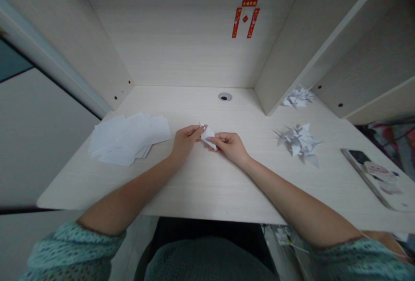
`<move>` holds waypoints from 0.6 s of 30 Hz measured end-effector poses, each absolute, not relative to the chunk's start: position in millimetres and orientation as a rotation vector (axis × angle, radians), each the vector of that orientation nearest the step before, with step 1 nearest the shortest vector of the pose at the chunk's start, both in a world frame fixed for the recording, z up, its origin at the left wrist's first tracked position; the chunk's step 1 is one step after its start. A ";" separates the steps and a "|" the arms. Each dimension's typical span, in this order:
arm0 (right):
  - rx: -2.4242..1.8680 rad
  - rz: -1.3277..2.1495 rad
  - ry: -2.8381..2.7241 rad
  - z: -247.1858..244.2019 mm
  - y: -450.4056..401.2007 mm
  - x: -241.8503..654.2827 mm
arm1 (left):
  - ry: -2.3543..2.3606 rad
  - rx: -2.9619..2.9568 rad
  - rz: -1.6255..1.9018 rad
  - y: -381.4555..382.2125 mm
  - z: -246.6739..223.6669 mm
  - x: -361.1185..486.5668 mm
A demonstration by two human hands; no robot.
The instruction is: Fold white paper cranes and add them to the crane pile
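A: Where is the piece being worked on?

B: The folded paper (209,135) is over the middle of the worktop (194,190), roughly halfway between its back edge and its front edge. I can't tell whether it touches the surface or is held just above it.

A: And the fingers?

B: Narrow on both sides, pinched on that one piece. The left hand (186,140) has it by its upper left end, thumb on top; the right hand (233,144) grips its lower right side, thumb also on top. The fingers underneath are mostly hidden.

A: Which step would you call this?

B: Folding, I'd judge, somewhere partway: the piece is small and has a pointed tip. Which crease the thumbs are set on is too small to make out.

A: What does the next move call for?

B: In my view, one hand to steady the layers while the other thumb presses flat, lightly, since thin paper could slip or tear.

A: What lies round about?

B: Loose sheets (112,136) near the worktop's left edge, overlapping. Toward the right edge, a nearer pile of folded pieces (300,140), and a farther pile (298,97) beside the divider (282,65), by the back right corner. A phone (372,175) lies near the front right corner.
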State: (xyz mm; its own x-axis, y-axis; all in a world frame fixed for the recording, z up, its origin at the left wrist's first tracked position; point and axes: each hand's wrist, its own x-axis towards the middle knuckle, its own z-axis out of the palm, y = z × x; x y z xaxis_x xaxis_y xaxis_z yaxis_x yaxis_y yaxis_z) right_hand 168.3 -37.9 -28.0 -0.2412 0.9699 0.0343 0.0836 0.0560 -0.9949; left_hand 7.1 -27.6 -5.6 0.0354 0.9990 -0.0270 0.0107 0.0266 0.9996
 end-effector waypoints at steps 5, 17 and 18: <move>-1.110 1.320 -1.487 -28.2 -36.5 169.5 | 1.176 1.132 1.183 -26.0 -7.5 5.9; -1.090 1.386 -1.494 -29.6 -36.1 170.1 | 1.142 0.979 1.214 -23.7 -7.4 5.0; -1.088 1.387 -1.498 -29.9 -36.1 170.2 | 1.144 0.972 1.214 -23.7 -6.9 4.7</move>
